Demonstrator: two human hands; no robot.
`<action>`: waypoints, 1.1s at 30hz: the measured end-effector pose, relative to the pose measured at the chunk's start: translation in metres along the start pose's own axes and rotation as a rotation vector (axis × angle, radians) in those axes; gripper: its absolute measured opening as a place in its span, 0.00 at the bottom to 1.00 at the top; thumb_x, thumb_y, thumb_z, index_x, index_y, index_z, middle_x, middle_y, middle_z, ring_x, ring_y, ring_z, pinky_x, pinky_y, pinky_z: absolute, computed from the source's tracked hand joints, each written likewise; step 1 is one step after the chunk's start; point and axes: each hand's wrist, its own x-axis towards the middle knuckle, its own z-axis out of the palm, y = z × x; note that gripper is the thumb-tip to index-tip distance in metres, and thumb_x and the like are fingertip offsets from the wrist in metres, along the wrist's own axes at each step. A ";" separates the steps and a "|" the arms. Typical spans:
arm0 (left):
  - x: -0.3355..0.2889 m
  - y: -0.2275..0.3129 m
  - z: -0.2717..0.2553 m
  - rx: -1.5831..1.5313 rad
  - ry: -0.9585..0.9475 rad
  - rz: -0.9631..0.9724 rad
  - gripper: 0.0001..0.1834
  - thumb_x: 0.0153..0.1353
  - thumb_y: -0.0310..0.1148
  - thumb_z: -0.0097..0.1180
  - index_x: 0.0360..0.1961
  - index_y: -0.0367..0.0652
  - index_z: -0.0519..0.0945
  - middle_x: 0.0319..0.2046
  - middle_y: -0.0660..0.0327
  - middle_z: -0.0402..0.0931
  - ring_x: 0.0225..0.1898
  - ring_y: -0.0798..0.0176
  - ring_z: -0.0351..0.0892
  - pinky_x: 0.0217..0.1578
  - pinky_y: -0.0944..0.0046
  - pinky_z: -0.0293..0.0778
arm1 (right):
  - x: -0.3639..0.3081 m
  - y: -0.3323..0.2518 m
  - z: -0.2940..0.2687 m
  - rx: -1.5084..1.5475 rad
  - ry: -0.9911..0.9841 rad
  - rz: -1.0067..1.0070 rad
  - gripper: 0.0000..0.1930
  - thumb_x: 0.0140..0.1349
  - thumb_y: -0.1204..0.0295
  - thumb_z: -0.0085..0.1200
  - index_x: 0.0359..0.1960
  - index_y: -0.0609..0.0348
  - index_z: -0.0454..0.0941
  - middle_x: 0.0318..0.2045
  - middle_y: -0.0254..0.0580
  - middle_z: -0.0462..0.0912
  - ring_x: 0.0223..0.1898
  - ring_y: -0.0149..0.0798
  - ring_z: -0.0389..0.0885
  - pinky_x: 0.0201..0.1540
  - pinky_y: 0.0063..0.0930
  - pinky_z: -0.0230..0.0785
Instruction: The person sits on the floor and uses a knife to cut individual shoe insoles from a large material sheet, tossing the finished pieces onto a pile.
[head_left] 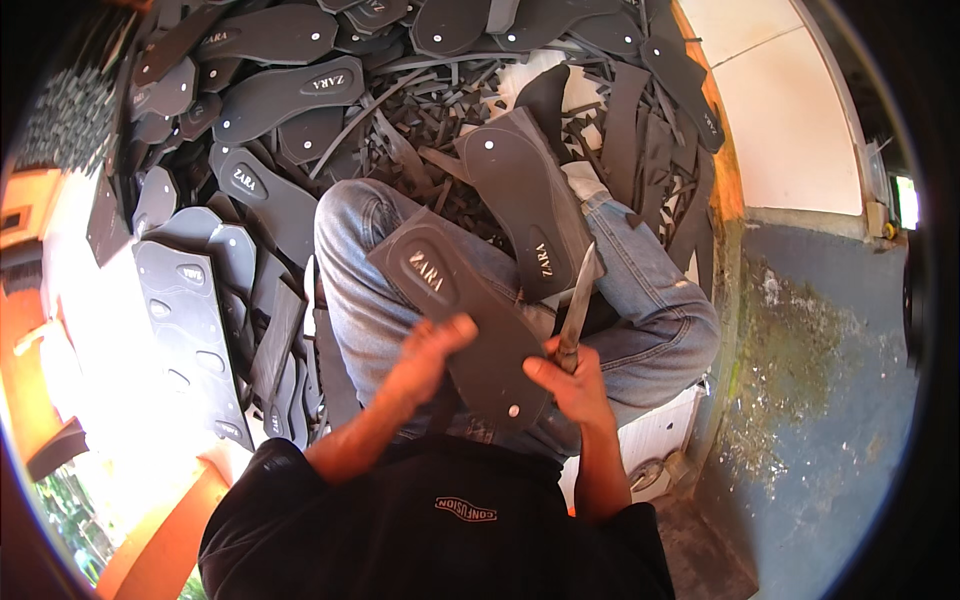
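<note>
A dark grey foam shoe sole (pixel 478 340), with a raised oval heel pad and pale lettering, lies tilted over my lap. My left hand (pixel 425 360) is closed on its left edge, thumb on top, slightly blurred. In my right hand (pixel 575 385) is a knife (pixel 578 310), its blade pointing up and away from me. The thumb of that hand rests by the sole's right edge, near the end with a small white dot. A second sole piece (pixel 515 200), with its edges untrimmed, leans across my legs just beyond.
Several similar soles (pixel 290 100) are heaped at the far left. Narrow foam offcuts (pixel 440 110) cover the ground beyond my knees. An uncut printed foam sheet (pixel 195 325) stands at the left. To the right are a stained blue-grey wall (pixel 830 370) and a pale panel (pixel 790 110).
</note>
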 end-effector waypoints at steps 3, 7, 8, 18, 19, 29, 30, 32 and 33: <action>0.022 0.064 0.005 -0.098 0.158 0.127 0.18 0.59 0.37 0.58 0.44 0.33 0.75 0.34 0.56 0.79 0.31 0.63 0.81 0.34 0.65 0.79 | -0.020 0.012 0.013 -0.022 -0.033 -0.016 0.15 0.58 0.67 0.60 0.20 0.58 0.70 0.16 0.22 0.65 0.21 0.19 0.60 0.23 0.19 0.54; 0.022 0.077 0.014 0.051 -0.123 0.083 0.16 0.59 0.36 0.57 0.42 0.33 0.77 0.32 0.58 0.80 0.28 0.65 0.81 0.29 0.68 0.79 | -0.012 0.015 0.018 -0.320 0.201 -0.143 0.20 0.59 0.61 0.59 0.18 0.61 0.68 0.10 0.34 0.64 0.14 0.29 0.61 0.18 0.27 0.56; 0.018 0.075 0.018 0.084 -0.111 0.059 0.16 0.59 0.35 0.57 0.42 0.33 0.77 0.32 0.58 0.80 0.28 0.65 0.81 0.29 0.68 0.78 | -0.007 0.012 0.017 -0.473 0.308 -0.209 0.21 0.59 0.60 0.59 0.17 0.61 0.67 0.09 0.36 0.64 0.12 0.33 0.61 0.17 0.29 0.56; 0.000 0.065 0.034 0.157 -0.207 -0.028 0.17 0.57 0.35 0.60 0.42 0.33 0.78 0.31 0.58 0.80 0.30 0.68 0.80 0.32 0.70 0.77 | -0.007 0.018 0.019 -0.657 0.383 -0.214 0.19 0.58 0.62 0.58 0.18 0.61 0.68 0.09 0.46 0.68 0.13 0.51 0.72 0.17 0.37 0.61; 0.000 0.065 0.033 0.162 -0.217 -0.027 0.17 0.56 0.35 0.60 0.42 0.33 0.77 0.32 0.57 0.80 0.30 0.67 0.80 0.32 0.69 0.77 | -0.007 0.018 0.020 -0.660 0.389 -0.231 0.18 0.58 0.63 0.58 0.18 0.61 0.69 0.09 0.46 0.68 0.13 0.51 0.72 0.18 0.37 0.61; -0.002 0.068 0.036 0.179 -0.290 -0.021 0.17 0.57 0.34 0.61 0.44 0.34 0.78 0.34 0.59 0.81 0.34 0.69 0.80 0.36 0.70 0.76 | -0.010 0.023 0.015 -0.621 0.429 -0.297 0.20 0.59 0.68 0.57 0.15 0.63 0.64 0.08 0.46 0.63 0.10 0.38 0.57 0.15 0.34 0.53; -0.003 0.069 0.037 0.187 -0.295 -0.035 0.18 0.56 0.35 0.62 0.44 0.34 0.78 0.34 0.59 0.81 0.34 0.69 0.80 0.37 0.70 0.76 | -0.011 0.024 0.013 -0.651 0.423 -0.288 0.19 0.59 0.69 0.57 0.15 0.63 0.64 0.08 0.46 0.63 0.10 0.37 0.57 0.15 0.34 0.53; -0.004 0.071 0.037 0.205 -0.299 -0.058 0.19 0.56 0.35 0.62 0.44 0.33 0.78 0.35 0.59 0.81 0.35 0.69 0.79 0.38 0.69 0.75 | -0.012 0.026 0.011 -0.649 0.409 -0.281 0.19 0.59 0.69 0.57 0.15 0.63 0.64 0.08 0.47 0.64 0.10 0.41 0.60 0.16 0.36 0.54; -0.003 0.070 0.038 0.267 -0.292 -0.039 0.19 0.55 0.35 0.63 0.44 0.34 0.78 0.35 0.59 0.81 0.36 0.69 0.79 0.39 0.69 0.74 | -0.012 0.027 0.011 -0.648 0.402 -0.277 0.19 0.59 0.68 0.57 0.15 0.63 0.64 0.09 0.48 0.65 0.10 0.44 0.61 0.16 0.36 0.55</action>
